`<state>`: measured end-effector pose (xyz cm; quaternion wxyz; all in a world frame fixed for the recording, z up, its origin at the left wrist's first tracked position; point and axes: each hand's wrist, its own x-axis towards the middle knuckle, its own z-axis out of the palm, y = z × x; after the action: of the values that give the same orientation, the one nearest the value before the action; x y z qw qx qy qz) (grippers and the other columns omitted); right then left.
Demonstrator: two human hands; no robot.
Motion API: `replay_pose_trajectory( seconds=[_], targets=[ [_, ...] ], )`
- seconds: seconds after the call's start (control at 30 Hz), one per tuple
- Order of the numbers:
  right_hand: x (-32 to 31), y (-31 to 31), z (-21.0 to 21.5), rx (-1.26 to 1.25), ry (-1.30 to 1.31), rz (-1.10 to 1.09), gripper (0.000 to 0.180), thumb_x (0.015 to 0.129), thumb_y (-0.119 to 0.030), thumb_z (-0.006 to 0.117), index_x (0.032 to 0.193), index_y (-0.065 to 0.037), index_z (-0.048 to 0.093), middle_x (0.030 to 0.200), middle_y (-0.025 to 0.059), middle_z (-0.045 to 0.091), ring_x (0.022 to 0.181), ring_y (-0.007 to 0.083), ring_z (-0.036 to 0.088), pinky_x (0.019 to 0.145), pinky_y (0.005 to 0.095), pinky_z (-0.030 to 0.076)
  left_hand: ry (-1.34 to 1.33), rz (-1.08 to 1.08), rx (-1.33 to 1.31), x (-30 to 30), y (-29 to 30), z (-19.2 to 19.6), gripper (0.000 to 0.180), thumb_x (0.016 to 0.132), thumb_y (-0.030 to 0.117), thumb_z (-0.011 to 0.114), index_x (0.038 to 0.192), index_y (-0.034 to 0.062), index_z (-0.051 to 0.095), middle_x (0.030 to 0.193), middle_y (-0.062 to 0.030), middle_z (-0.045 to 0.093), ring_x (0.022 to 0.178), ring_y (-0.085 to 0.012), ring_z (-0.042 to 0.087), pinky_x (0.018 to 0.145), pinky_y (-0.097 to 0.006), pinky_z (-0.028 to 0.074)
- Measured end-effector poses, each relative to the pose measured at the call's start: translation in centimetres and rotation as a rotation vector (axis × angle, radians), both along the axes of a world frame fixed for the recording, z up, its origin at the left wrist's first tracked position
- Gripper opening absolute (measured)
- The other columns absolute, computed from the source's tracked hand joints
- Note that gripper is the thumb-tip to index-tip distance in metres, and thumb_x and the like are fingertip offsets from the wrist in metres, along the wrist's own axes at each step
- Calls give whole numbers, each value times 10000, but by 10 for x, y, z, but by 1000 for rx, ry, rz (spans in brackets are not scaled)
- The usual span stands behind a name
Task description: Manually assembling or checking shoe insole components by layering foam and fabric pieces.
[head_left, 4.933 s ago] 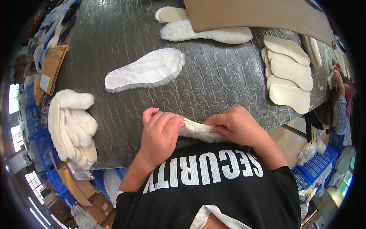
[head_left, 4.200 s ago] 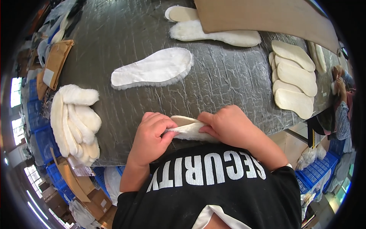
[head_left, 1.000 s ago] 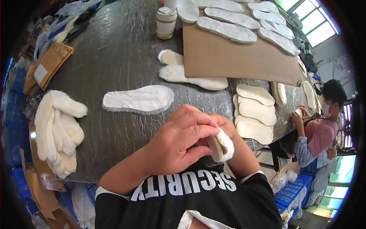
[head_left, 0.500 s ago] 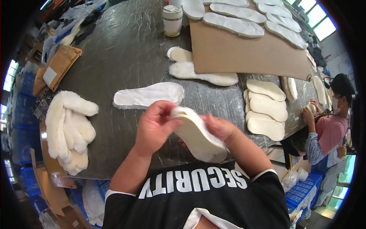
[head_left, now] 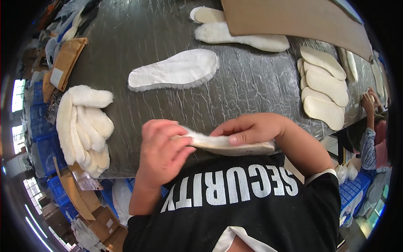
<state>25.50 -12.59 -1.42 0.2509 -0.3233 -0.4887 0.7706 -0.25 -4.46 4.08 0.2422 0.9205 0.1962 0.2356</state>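
Note:
Close in front of my chest I hold a cream insole with white fleece along its upper side, tilted almost edge-on. My left hand grips its left end, fingers over the top. My right hand is closed round its middle and right part, thumb along the fleecy side. Beyond my hands a single white fleece insole lies flat on the dark table, smooth face up. Off to the left is a heap of fluffy insoles.
Overlapping cream insoles lie to the right. At the back, fleece insoles lie beside a brown cardboard sheet. A brown paper package rests at the left edge. At far right a person's hands work over the table.
The insole has turned from showing its smooth broad face to nearly edge-on. Both hands have moved closer to my body and regripped it. The view has tilted downward.

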Motion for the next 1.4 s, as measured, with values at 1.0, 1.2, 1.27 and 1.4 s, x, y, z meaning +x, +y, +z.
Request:
replay_pose_trajectory(
  seconds=[1.0, 1.2, 1.27, 1.4],
  targets=[
    [18, -58, -17, -124, 135, -434, 202, 862, -188, 715, 898, -15, 618, 1081, 93, 624, 989, 145, 558, 882, 300, 440, 12, -486, -140, 75, -17, -22, 232, 622, 57, 737, 846, 63, 677, 917, -57, 606, 801, -234, 593, 724, -397, 448],
    [13, -91, -6, -214, 187, -660, 383, 760, -89, 803, 1065, 0, 589, 1109, 73, 588, 1082, 152, 554, 935, 301, 441, 79, -403, -279, 77, -20, -24, 253, 659, 12, 751, 893, 35, 659, 945, -96, 615, 787, -269, 616, 682, -377, 491],
    [8, -96, -3, -157, -76, -749, 357, 742, -65, 808, 1032, -1, 610, 1097, 61, 593, 1034, 148, 570, 891, 294, 456, 78, -389, -320, 82, -23, -20, 260, 664, 15, 756, 902, 28, 653, 949, -107, 616, 788, -283, 618, 679, -376, 500],
    [-2, -97, -2, 202, -254, -830, 255, 720, -36, 794, 915, -13, 632, 958, 68, 622, 891, 180, 607, 776, 303, 482, 230, -295, -483, 94, -28, -10, 281, 683, 54, 782, 920, 7, 640, 946, -133, 633, 783, -285, 628, 664, -346, 496]
  ],
)
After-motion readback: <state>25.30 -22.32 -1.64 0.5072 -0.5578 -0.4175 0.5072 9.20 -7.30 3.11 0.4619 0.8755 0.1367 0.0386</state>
